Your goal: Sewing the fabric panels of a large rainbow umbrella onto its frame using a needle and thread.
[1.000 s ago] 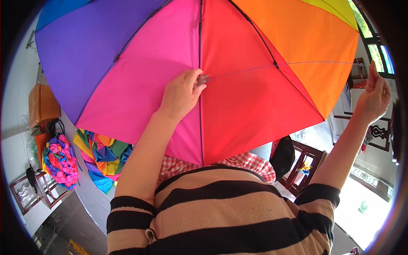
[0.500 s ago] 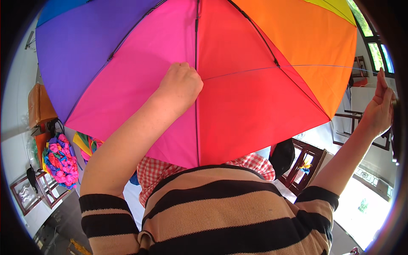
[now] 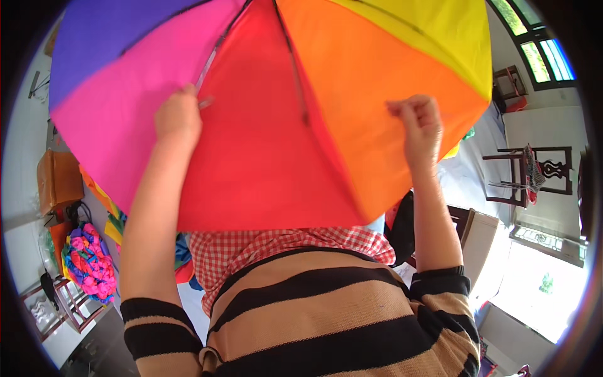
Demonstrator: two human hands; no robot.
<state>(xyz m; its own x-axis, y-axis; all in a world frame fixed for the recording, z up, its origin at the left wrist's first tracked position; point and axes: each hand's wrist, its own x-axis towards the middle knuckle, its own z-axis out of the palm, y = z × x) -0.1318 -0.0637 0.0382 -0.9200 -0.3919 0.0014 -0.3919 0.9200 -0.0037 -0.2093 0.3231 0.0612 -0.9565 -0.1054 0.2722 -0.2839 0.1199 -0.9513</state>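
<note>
A big rainbow umbrella [image 3: 270, 163] is spread open before me, dark ribs running across its purple, pink, red, orange and yellow panels. Where the pink and red panels meet, my left hand [image 3: 179, 119] is closed around the rib [image 3: 210, 63]. A small blurred bit shows beside its fingertips. My right hand [image 3: 419, 129] is up in front of the orange panel, thumb and fingers pinched together. Whatever lies in that pinch is too small and blurred to make out. No thread can be seen between the hands now.
Red-and-white checked cloth [image 3: 276, 242] lies below the canopy's near edge. To the left are a bundle of colourful folded fabric [image 3: 93, 261] and a brown box-like thing [image 3: 59, 179]. Dark wooden chairs [image 3: 534, 173] stand at the right, beneath a window [image 3: 540, 56].
The umbrella has turned, its pink and red panels shifting left. My right hand has come in from the far right to the orange panel. The blue thread stretched between my hands no longer shows.
</note>
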